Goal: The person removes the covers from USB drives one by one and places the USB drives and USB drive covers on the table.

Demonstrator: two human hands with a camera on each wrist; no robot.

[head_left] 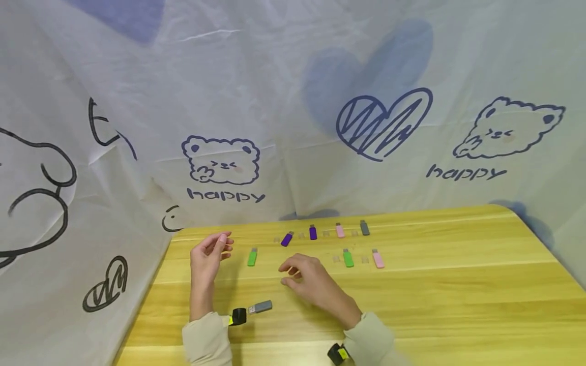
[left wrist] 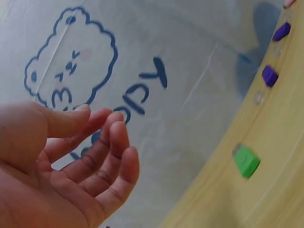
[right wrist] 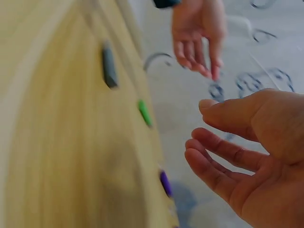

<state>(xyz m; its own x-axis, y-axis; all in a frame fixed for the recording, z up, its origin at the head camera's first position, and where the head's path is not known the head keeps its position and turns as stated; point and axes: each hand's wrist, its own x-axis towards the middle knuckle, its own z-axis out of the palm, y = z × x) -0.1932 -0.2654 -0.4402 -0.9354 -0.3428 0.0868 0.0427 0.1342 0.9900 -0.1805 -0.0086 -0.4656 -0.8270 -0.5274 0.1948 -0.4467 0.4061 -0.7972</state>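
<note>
My left hand [head_left: 211, 254] is raised above the table's left side, its fingers loosely bent with nothing visible between them. To its right lies a green USB stick [head_left: 252, 257], plug pointing away. My right hand [head_left: 309, 277] hovers right of that stick, thumb and fingers apart in the right wrist view, holding nothing. A grey USB stick [head_left: 261, 307] lies between the forearms, nearer the front. Behind are two purple USB sticks [head_left: 313, 233], a pink one [head_left: 340, 231] and another grey one [head_left: 364, 227].
A second green stick [head_left: 348, 258] and a pink stick [head_left: 378, 259] lie right of the right hand. Small clear caps [head_left: 336, 259] sit beside several sticks. A white printed cloth [head_left: 293, 168] hangs behind the wooden table [head_left: 458, 295] and along its left side.
</note>
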